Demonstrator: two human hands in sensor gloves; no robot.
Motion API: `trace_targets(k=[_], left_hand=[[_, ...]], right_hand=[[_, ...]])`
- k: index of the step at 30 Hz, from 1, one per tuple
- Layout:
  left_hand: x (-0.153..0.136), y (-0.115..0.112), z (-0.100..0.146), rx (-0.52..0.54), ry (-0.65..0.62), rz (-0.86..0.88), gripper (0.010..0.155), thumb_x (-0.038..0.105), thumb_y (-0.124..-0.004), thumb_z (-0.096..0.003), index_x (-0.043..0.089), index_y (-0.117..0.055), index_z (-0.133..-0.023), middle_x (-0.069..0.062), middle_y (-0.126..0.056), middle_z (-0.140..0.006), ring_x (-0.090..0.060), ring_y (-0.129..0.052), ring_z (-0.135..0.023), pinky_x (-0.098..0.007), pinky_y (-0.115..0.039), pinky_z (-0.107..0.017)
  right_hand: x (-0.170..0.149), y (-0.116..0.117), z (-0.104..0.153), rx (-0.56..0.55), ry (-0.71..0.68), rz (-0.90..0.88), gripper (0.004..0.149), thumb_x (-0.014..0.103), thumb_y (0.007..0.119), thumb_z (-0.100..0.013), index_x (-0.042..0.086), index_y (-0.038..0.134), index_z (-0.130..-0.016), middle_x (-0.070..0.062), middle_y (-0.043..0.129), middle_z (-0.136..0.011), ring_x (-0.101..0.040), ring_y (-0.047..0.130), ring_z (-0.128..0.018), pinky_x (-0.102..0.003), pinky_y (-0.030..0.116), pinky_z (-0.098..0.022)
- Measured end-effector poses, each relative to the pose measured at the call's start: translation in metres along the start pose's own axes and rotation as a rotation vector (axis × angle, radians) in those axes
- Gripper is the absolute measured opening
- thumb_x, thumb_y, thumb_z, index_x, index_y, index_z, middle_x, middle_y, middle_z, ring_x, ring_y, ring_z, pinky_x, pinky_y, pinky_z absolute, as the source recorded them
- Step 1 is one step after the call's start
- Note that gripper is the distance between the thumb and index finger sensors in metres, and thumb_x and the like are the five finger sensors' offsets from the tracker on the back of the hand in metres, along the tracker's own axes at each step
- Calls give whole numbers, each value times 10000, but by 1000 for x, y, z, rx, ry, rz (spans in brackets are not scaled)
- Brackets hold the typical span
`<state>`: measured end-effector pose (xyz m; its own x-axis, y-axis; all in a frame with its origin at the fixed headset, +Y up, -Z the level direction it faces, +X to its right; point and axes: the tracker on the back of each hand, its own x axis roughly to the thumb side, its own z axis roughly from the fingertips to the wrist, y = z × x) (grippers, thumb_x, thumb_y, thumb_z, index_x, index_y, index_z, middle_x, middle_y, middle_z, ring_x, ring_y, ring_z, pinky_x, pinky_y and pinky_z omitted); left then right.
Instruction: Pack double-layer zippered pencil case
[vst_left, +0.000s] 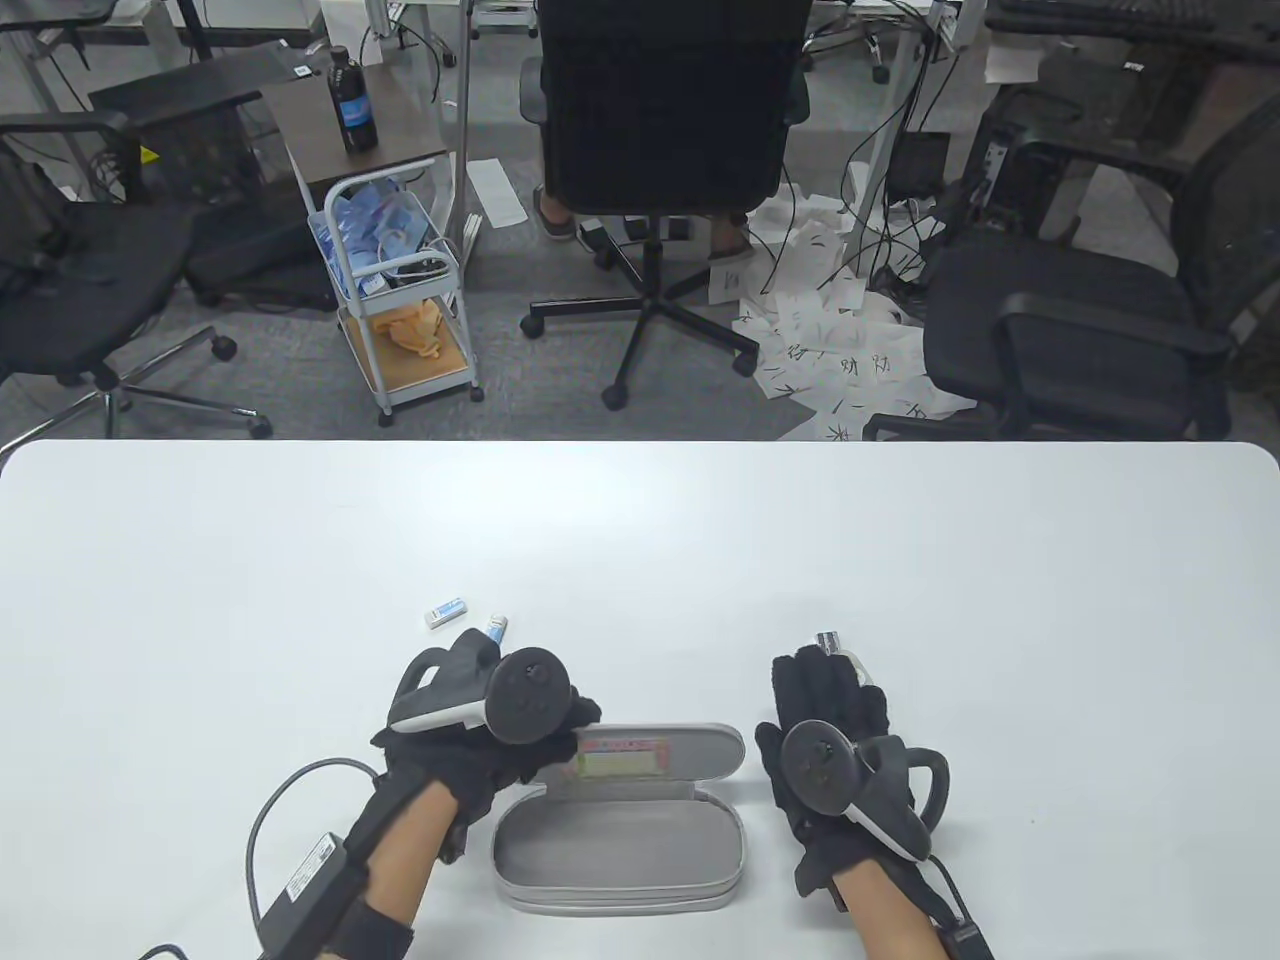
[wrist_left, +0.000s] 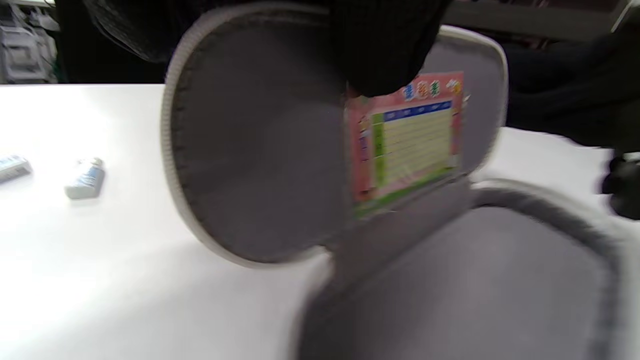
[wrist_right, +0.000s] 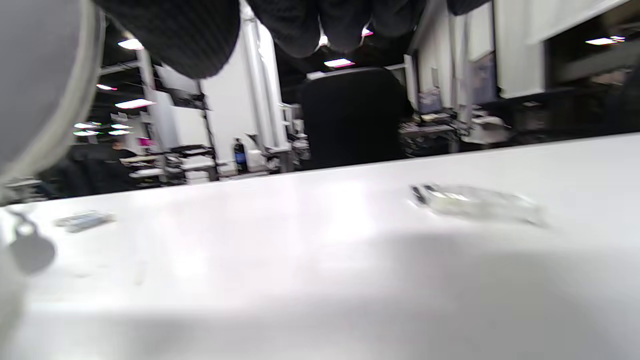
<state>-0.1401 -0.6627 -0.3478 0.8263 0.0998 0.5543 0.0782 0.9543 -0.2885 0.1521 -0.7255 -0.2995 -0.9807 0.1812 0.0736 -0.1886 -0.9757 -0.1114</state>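
left hand (vst_left: 500, 735) holds pencil case (vst_left: 620, 845) lid open

The gray pencil case (vst_left: 620, 850) lies open near the table's near edge, its lid (vst_left: 690, 745) tipped back, a colorful card (vst_left: 622, 758) inside.

Bright overhead light; blurred wrist views, glare on table (vst_left: 640, 560).

**An office doubling as a recording space**

A white worktop (vst_left: 640, 540) faces black swivel chairs (vst_left: 660, 130) on grey carpet. Behind them stand desks with trailing cables (vst_left: 880, 200), a computer tower (vst_left: 1010, 160), a small rolling cart (vst_left: 400, 300) and loose sheets of paper (vst_left: 840, 350) scattered across the floor. Ceiling strip lights (wrist_right: 340, 62) show in the right wrist view.
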Motion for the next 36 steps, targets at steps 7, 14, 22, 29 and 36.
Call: trace_targets(k=[7, 14, 22, 29, 36], left_hand=[[-13, -39, -40, -102, 80, 19, 555, 300, -792, -584, 245, -662, -1121, -121, -748, -1119, -425, -789, -952, -675, -616, -724], [-65, -11, -25, 79, 170, 137, 638, 253, -781, -591, 236, -514, -1170, -118, -568, -1211, -441, -589, -1082, -636, -497, -772], [-147, -38, -45, -10, 481, 128, 700, 212, -721, -605, 308, -314, -1166, -75, -328, -1247, -402, -325, -1117, -555, -350, -786], [-157, -72, -67, -194, 554, 46, 659, 240, -706, -611, 286, -348, -1162, -145, -373, -1235, -463, -438, -1102, -587, -435, -786], [-162, -67, -74, -73, 591, -37, 565, 251, -811, -572, 298, -557, -1074, -94, -646, -1122, -383, -726, -981, -561, -664, -738]], right_hand=[[5, 25, -2, 119, -55, 78, 728, 490, 657, -524, 144, 387, -1105, -173, 322, -1176, -406, 303, -1023, -592, 342, -706], [9, 24, -3, 123, -68, 51, 731, 499, 657, -522, 144, 394, -1104, -172, 329, -1177, -406, 300, -1022, -591, 339, -706], [4, 23, -3, 145, -67, 27, 727, 497, 656, -524, 142, 397, -1103, -171, 330, -1176, -404, 292, -1020, -590, 336, -704], [1, 28, -4, 179, -62, 38, 716, 486, 652, -530, 144, 391, -1103, -168, 323, -1177, -402, 281, -1020, -590, 328, -703], [-4, 27, -9, 191, -36, 16, 713, 484, 651, -532, 137, 395, -1101, -170, 344, -1175, -403, 301, -1019, -586, 341, -703]])
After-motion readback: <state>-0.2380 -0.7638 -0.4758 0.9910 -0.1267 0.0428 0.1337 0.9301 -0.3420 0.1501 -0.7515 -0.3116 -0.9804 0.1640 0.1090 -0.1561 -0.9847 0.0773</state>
